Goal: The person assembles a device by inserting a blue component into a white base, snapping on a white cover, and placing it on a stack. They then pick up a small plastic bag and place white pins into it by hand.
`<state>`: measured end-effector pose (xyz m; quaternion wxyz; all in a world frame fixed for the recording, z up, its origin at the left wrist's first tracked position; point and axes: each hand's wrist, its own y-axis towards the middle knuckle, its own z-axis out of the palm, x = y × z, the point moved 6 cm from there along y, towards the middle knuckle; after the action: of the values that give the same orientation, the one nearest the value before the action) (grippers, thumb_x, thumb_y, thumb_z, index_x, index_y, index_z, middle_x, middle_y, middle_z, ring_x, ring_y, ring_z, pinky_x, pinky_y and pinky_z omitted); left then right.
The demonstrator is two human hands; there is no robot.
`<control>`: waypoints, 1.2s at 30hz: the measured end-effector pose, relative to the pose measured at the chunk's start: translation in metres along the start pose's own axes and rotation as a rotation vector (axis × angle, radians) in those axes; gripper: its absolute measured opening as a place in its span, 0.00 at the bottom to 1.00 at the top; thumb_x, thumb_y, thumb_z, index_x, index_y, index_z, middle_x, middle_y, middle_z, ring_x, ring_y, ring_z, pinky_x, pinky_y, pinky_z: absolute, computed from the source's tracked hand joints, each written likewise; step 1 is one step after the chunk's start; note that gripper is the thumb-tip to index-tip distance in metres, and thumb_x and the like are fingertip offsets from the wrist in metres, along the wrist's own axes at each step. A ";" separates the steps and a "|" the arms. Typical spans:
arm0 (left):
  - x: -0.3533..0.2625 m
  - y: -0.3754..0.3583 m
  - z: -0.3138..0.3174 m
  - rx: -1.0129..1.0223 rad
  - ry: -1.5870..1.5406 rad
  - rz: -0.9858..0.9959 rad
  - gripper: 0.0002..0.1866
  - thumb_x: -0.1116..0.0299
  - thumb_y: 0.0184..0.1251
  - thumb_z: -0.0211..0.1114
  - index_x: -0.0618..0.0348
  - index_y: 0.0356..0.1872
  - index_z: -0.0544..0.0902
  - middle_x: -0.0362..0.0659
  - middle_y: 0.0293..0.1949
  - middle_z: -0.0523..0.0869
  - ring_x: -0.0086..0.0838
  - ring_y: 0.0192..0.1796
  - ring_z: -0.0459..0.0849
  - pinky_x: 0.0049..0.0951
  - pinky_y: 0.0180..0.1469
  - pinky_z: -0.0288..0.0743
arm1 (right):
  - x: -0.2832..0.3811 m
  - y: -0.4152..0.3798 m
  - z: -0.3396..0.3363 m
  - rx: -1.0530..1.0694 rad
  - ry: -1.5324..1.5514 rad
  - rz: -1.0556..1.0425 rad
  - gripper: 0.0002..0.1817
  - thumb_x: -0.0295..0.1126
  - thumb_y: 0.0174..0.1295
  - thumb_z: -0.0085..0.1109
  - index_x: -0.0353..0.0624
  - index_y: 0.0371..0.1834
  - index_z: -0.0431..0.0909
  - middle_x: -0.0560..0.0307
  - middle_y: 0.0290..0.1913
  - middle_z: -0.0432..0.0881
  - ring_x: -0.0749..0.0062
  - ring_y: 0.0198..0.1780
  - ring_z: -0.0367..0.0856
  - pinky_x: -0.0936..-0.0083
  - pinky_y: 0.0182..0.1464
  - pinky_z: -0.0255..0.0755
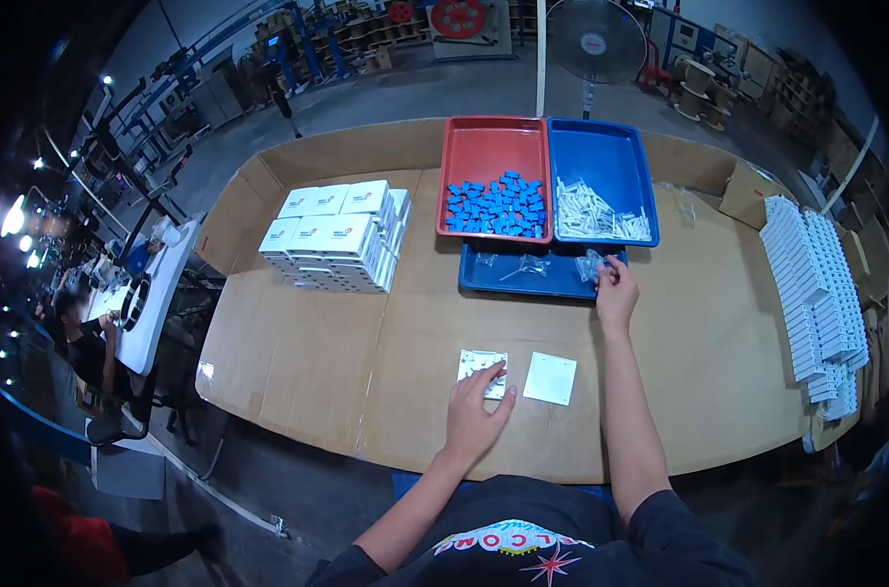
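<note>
My left hand rests on a white square housing near the table's front edge, its fingers apart over the part. To the right of it lies a flat white square plate. My right hand reaches to the right end of a low blue tray, fingertips together by some clear plastic bags; what they hold is too small to make out. Behind that tray stand a red bin with blue pieces and a blue bin with white sticks.
Stacked white boxes stand at the back left of the cardboard-covered table. Tall rows of white parts line the right edge. A person sits at another table on the far left. A fan stands behind.
</note>
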<state>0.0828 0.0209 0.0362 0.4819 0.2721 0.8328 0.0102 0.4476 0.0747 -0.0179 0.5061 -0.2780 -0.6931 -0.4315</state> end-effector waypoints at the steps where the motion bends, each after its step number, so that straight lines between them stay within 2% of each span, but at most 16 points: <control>1: 0.001 -0.001 0.001 0.008 -0.002 -0.004 0.24 0.60 0.71 0.71 0.57 0.65 0.83 0.45 0.53 0.90 0.41 0.58 0.87 0.42 0.65 0.72 | 0.002 0.003 0.000 0.021 -0.109 -0.062 0.11 0.30 0.69 0.72 0.34 0.47 0.88 0.54 0.32 0.86 0.79 0.30 0.81 0.75 0.32 0.75; 2: 0.001 -0.001 0.001 0.014 -0.005 -0.004 0.24 0.60 0.71 0.71 0.57 0.65 0.83 0.45 0.53 0.91 0.40 0.58 0.87 0.42 0.65 0.72 | 0.006 0.007 0.001 0.041 -0.216 -0.128 0.10 0.30 0.68 0.73 0.34 0.44 0.88 0.55 0.31 0.86 0.79 0.30 0.81 0.74 0.32 0.75; 5: 0.001 -0.001 0.005 0.026 -0.021 -0.006 0.24 0.60 0.71 0.71 0.57 0.64 0.84 0.45 0.53 0.91 0.40 0.57 0.87 0.41 0.65 0.73 | 0.005 0.015 0.004 0.095 -0.191 0.004 0.10 0.31 0.65 0.76 0.34 0.36 0.87 0.55 0.27 0.85 0.78 0.28 0.80 0.73 0.32 0.75; 9: -0.001 0.003 -0.002 0.013 -0.071 -0.044 0.23 0.60 0.71 0.71 0.58 0.64 0.84 0.45 0.53 0.91 0.39 0.55 0.88 0.41 0.65 0.73 | 0.021 0.016 0.002 0.077 -0.205 0.132 0.14 0.35 0.65 0.78 0.36 0.32 0.85 0.61 0.24 0.81 0.81 0.23 0.76 0.75 0.25 0.74; 12: 0.006 0.006 -0.008 -0.027 -0.115 -0.081 0.24 0.60 0.71 0.71 0.58 0.64 0.84 0.45 0.52 0.92 0.39 0.54 0.89 0.42 0.65 0.73 | 0.010 0.021 -0.003 0.040 0.094 0.239 0.14 0.36 0.69 0.75 0.37 0.33 0.84 0.64 0.25 0.80 0.84 0.23 0.76 0.78 0.22 0.74; 13: 0.007 0.007 -0.010 -0.052 -0.122 -0.064 0.23 0.62 0.72 0.71 0.59 0.64 0.83 0.47 0.51 0.92 0.37 0.53 0.90 0.40 0.61 0.77 | 0.012 0.018 -0.004 0.075 0.245 0.293 0.13 0.37 0.72 0.72 0.39 0.39 0.83 0.64 0.27 0.81 0.85 0.24 0.76 0.81 0.25 0.75; 16: 0.015 0.004 -0.003 -0.055 -0.316 -0.148 0.22 0.64 0.74 0.71 0.61 0.64 0.83 0.48 0.50 0.92 0.33 0.51 0.90 0.35 0.55 0.81 | 0.039 -0.012 -0.014 0.167 0.352 0.330 0.11 0.37 0.74 0.70 0.39 0.43 0.82 0.63 0.32 0.84 0.85 0.26 0.77 0.83 0.30 0.75; 17: 0.015 0.002 0.000 -0.044 -0.358 -0.166 0.21 0.64 0.76 0.70 0.62 0.64 0.83 0.48 0.49 0.92 0.31 0.50 0.90 0.33 0.53 0.81 | 0.051 -0.032 -0.015 0.251 0.360 0.316 0.10 0.36 0.75 0.69 0.41 0.44 0.82 0.61 0.34 0.86 0.84 0.29 0.79 0.84 0.33 0.75; 22: 0.001 0.010 0.016 -0.021 -0.587 -0.313 0.19 0.62 0.80 0.68 0.63 0.62 0.84 0.44 0.44 0.91 0.23 0.46 0.87 0.27 0.50 0.81 | 0.092 -0.164 -0.008 0.600 0.519 0.422 0.04 0.27 0.75 0.64 0.38 0.45 0.82 0.53 0.37 0.89 0.80 0.32 0.83 0.79 0.36 0.78; 24: 0.008 0.007 0.024 -0.053 -0.641 -0.321 0.15 0.62 0.81 0.67 0.64 0.56 0.86 0.38 0.38 0.88 0.16 0.38 0.80 0.21 0.40 0.75 | 0.103 -0.199 -0.007 0.709 0.484 0.501 0.04 0.26 0.76 0.63 0.37 0.45 0.82 0.53 0.38 0.89 0.80 0.32 0.83 0.80 0.36 0.77; 26: 0.014 0.003 0.023 -0.047 -0.676 -0.379 0.14 0.62 0.82 0.67 0.65 0.53 0.86 0.35 0.35 0.86 0.12 0.34 0.76 0.18 0.35 0.70 | 0.111 -0.206 -0.013 0.680 0.445 0.504 0.04 0.26 0.77 0.62 0.37 0.44 0.81 0.54 0.37 0.89 0.80 0.32 0.83 0.81 0.35 0.77; 27: 0.009 0.002 0.021 -0.072 -0.687 -0.339 0.13 0.63 0.83 0.66 0.66 0.49 0.86 0.31 0.33 0.83 0.08 0.32 0.72 0.16 0.31 0.63 | 0.112 -0.209 -0.016 0.665 0.425 0.506 0.04 0.26 0.77 0.61 0.37 0.44 0.81 0.55 0.36 0.88 0.80 0.31 0.83 0.81 0.35 0.76; 30: 0.000 -0.002 0.016 -0.143 -0.801 -0.350 0.12 0.64 0.83 0.66 0.66 0.49 0.86 0.32 0.33 0.83 0.09 0.33 0.73 0.15 0.32 0.64 | 0.109 -0.202 -0.022 0.493 0.486 0.398 0.05 0.28 0.78 0.61 0.37 0.45 0.80 0.56 0.36 0.87 0.81 0.31 0.82 0.81 0.34 0.76; 31: 0.002 -0.001 0.014 -0.152 -0.823 -0.358 0.12 0.65 0.83 0.66 0.66 0.49 0.86 0.32 0.34 0.83 0.09 0.33 0.73 0.15 0.33 0.64 | 0.112 -0.198 -0.024 0.416 0.452 0.438 0.08 0.32 0.80 0.57 0.39 0.47 0.79 0.58 0.35 0.84 0.79 0.30 0.81 0.78 0.34 0.76; 34: 0.005 0.003 0.004 -0.186 -0.855 -0.367 0.12 0.65 0.83 0.66 0.66 0.49 0.86 0.32 0.34 0.83 0.09 0.33 0.73 0.15 0.33 0.65 | 0.114 -0.191 -0.018 0.410 0.510 0.456 0.08 0.33 0.81 0.57 0.39 0.51 0.79 0.59 0.36 0.84 0.79 0.30 0.80 0.79 0.34 0.75; 36: -0.001 0.002 0.002 -0.198 -0.835 -0.377 0.11 0.66 0.83 0.66 0.66 0.50 0.85 0.32 0.35 0.84 0.09 0.33 0.74 0.14 0.34 0.65 | 0.127 -0.203 -0.007 0.587 0.482 0.512 0.10 0.34 0.81 0.57 0.38 0.51 0.80 0.60 0.34 0.84 0.81 0.30 0.80 0.81 0.34 0.74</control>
<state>0.0852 0.0219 0.0364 0.7929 0.0495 0.5975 -0.1086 0.2413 -0.0341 0.0383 0.8005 -0.1769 -0.5576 -0.1305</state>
